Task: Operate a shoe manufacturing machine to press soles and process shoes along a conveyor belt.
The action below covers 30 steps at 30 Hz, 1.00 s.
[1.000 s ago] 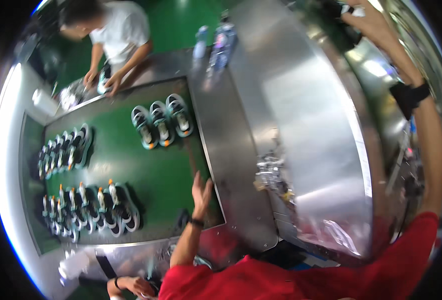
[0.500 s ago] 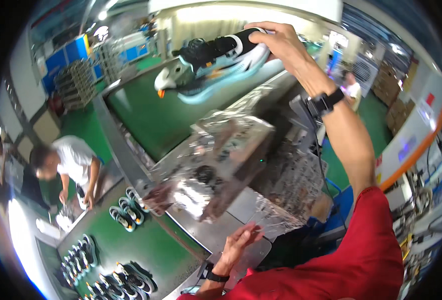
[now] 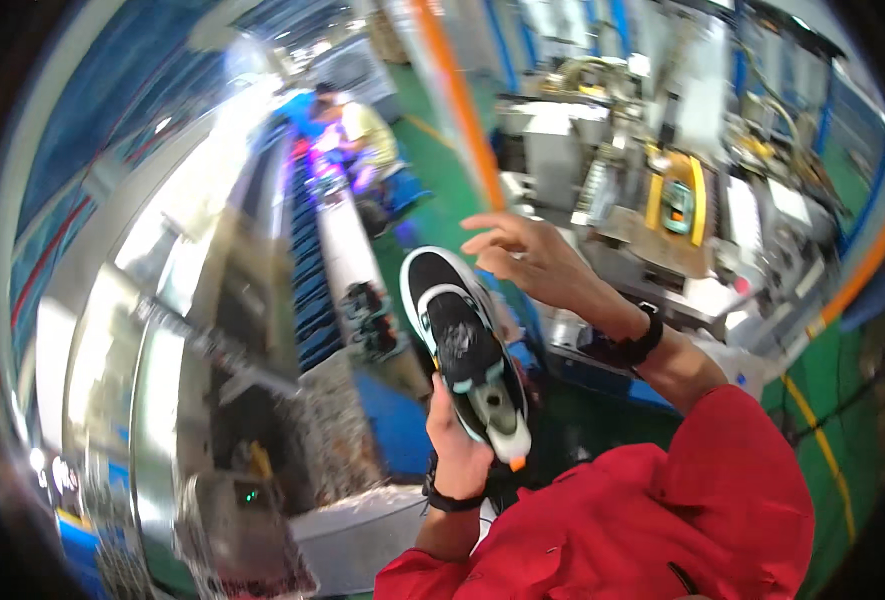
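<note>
A black and white sneaker (image 3: 457, 325) is in front of my body, its toe pointing away and its heel toward me. Filling its opening is a grey-green piece with a round hole, which looks like a shoe last (image 3: 497, 402); a small orange tab shows at the heel. My left hand (image 3: 457, 448) grips the shoe by its left side near the heel, thumb along the edge; its other fingers are hidden beneath. Just right of the toe, my right hand (image 3: 534, 262) hovers with fingers stretched and apart, holding nothing.
At left, a long conveyor (image 3: 312, 250) runs away beside a white ledge carrying dark shoes (image 3: 370, 318). A person (image 3: 370, 145) sits by purple light at its far end. An orange post (image 3: 457, 100) and a machine with yellow sides (image 3: 677, 205) stand to the right.
My view has swung right, away from the green belt. The sneaker, held up in my right hand before, is now close to my body in my left hand; my right hand has let go.
</note>
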Each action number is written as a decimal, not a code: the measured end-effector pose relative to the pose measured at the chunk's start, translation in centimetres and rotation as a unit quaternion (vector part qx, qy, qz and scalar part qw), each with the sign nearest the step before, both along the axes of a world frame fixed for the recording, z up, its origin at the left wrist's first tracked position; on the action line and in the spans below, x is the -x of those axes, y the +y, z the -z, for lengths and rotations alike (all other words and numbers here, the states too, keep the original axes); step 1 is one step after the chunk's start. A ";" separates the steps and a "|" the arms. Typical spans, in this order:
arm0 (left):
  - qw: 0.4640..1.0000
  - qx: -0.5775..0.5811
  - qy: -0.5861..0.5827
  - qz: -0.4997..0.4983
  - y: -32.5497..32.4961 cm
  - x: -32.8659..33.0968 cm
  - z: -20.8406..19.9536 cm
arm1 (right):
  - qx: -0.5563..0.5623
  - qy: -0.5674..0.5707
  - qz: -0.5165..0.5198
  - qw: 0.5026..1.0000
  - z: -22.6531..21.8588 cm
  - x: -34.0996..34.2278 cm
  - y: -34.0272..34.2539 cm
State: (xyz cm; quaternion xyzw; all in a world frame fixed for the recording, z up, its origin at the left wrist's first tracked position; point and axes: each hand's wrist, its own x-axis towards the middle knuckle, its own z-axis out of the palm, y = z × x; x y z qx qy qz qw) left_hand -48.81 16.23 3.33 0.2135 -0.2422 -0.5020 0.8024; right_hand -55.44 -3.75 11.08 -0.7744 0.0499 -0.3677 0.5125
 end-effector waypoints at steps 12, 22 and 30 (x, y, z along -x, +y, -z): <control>0.927 -0.110 -0.347 0.094 -33.1 15.5 6.5 | -0.260 -0.021 0.416 0.871 14.0 27.3 -15.5; 0.709 -0.330 -0.623 -0.016 -62.1 17.9 18.7 | -0.178 -0.021 0.659 0.731 13.6 36.4 -20.2; 0.867 -0.336 -0.361 0.062 -64.0 16.1 19.9 | -0.119 0.073 0.666 0.732 13.3 37.6 -31.3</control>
